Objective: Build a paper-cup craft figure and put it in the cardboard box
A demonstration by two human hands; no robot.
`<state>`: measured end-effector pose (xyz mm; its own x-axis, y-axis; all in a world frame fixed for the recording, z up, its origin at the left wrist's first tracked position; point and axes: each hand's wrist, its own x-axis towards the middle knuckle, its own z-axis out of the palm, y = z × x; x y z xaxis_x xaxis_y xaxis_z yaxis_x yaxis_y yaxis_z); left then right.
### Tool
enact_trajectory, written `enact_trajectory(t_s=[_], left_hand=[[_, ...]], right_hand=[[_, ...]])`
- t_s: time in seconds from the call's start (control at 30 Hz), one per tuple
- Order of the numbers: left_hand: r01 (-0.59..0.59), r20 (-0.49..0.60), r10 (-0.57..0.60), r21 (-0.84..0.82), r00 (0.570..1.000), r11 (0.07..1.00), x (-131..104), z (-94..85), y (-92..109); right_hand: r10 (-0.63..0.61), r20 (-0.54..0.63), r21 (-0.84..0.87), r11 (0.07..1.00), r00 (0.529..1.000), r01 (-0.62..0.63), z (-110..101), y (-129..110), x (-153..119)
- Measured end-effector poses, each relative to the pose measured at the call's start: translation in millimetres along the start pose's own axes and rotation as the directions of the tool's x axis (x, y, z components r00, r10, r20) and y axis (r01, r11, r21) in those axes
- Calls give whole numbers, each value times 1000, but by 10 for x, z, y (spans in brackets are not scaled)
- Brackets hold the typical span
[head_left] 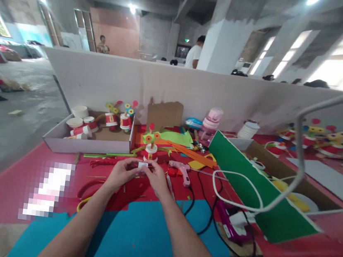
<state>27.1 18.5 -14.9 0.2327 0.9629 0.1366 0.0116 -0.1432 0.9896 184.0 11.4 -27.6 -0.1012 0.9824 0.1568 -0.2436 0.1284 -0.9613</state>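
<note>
My left hand [122,172] and my right hand [157,177] meet at the middle of the red table cover. Between their fingertips they hold a small white piece [142,165], each hand pinching one side. Just beyond it stands a red-and-white cup figure [150,152] with orange ring eyes, a red disc on top and springy arms. A pink glue gun [181,170] lies to the right of my right hand. Scissors with yellow-edged handles [82,204] lie left of my left forearm, partly hidden by it.
A white box [86,146] of cups and figures stands back left. At right are a green-sided box [258,189], a white cable [241,174] and a purple power strip [231,223]. Orange paper strips [191,154] lie behind the glue gun. Blue sheet [136,232] covers the front.
</note>
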Motion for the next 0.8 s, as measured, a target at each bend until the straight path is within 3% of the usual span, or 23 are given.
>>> enact_trajectory(t_s=[0.17, 0.8], left_hand=[[-23, -24, 22, -1, 999, 1000, -22, 25, 39], [-58, 46, 56, 52, 997, 997, -17, 8, 32]], right_hand=[[-39, -6, 19, 999, 999, 39, -6, 5, 4], [58, -25, 91, 994, 998, -56, -16, -29, 12]])
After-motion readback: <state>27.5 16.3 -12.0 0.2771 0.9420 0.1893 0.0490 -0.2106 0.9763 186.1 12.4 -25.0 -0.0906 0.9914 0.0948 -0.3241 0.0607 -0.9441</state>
